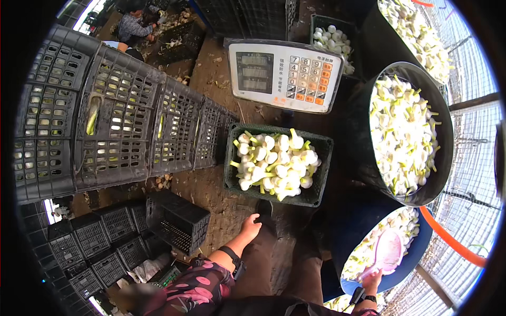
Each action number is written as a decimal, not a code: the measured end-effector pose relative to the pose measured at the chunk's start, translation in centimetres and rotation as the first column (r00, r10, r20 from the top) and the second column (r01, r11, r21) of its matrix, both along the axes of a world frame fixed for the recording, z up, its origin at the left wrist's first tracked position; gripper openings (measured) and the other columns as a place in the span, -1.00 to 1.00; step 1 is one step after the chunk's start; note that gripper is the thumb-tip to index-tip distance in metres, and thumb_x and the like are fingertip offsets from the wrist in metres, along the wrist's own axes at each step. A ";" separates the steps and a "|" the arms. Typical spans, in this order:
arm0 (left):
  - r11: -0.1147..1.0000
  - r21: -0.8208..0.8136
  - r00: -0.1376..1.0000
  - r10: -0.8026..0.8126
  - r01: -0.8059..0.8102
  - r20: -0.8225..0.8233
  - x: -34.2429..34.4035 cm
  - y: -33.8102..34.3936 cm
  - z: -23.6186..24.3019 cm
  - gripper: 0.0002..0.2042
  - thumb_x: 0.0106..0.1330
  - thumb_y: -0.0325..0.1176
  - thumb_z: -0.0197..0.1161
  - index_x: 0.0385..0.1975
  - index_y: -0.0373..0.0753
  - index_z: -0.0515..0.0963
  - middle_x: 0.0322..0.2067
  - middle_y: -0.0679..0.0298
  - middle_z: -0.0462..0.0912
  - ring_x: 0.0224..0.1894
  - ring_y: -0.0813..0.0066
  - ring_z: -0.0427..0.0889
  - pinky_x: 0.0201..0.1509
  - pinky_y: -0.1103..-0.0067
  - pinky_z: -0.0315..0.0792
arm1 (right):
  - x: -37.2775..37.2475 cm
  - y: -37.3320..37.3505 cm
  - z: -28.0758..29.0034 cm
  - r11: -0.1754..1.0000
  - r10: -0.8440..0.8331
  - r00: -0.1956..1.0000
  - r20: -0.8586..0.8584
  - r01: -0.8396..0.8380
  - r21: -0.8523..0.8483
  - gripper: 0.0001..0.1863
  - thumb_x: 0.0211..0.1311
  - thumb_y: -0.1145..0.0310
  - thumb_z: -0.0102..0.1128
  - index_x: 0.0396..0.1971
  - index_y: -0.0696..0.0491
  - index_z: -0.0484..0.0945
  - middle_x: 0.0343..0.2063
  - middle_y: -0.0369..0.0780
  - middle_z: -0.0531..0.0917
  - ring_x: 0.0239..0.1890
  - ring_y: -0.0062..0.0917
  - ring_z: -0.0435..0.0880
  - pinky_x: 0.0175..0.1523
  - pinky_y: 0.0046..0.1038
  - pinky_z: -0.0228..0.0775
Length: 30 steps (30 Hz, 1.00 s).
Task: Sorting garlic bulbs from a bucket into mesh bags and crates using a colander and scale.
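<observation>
My right hand grips the handle of a pink plastic scoop with a slotted bowl. The scoop rests over the white garlic bulbs inside a blue tub at the lower right. Beside my left knee, my left hand hangs with its fingers curled in and nothing visible in them. In front of me a dark green crate holds a heap of garlic bulbs with short green stems. A white electronic scale display stands just beyond that crate.
Black crates of garlic are stacked on the left; black crates lie below them. A large dark drum of garlic stands right, with an orange hose nearby. Another person crouches at the far left.
</observation>
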<state>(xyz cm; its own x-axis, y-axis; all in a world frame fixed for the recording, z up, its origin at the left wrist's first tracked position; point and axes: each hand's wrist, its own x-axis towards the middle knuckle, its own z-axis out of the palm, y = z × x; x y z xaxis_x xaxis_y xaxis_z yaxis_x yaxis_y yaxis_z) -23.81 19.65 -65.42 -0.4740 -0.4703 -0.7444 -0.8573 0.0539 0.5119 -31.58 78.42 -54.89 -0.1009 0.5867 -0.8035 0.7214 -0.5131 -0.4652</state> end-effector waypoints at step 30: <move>0.918 0.378 0.991 0.090 -0.120 0.098 -4.1 -1.3 1.9 -0.56 0.25 -0.47 0.11 0.17 -0.22 0.32 -0.12 0.21 0.50 -0.23 0.49 0.57 -0.20 0.60 0.44 | -31.7 -20.8 4.9 -0.076 0.962 0.169 0.214 -0.587 0.806 -0.57 -0.06 0.41 0.30 -0.10 0.10 0.48 -0.20 -0.10 0.56 -0.20 -0.29 0.59 -0.10 -0.35 0.48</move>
<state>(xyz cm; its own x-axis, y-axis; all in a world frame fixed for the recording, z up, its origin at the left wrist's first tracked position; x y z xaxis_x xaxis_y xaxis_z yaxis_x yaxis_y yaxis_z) -27.95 18.35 -63.49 -0.3718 -0.1861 -0.9095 -0.8848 -0.2254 0.4079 -63.24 57.59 -50.01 -0.9976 0.0682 0.0080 0.0543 0.8549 -0.5160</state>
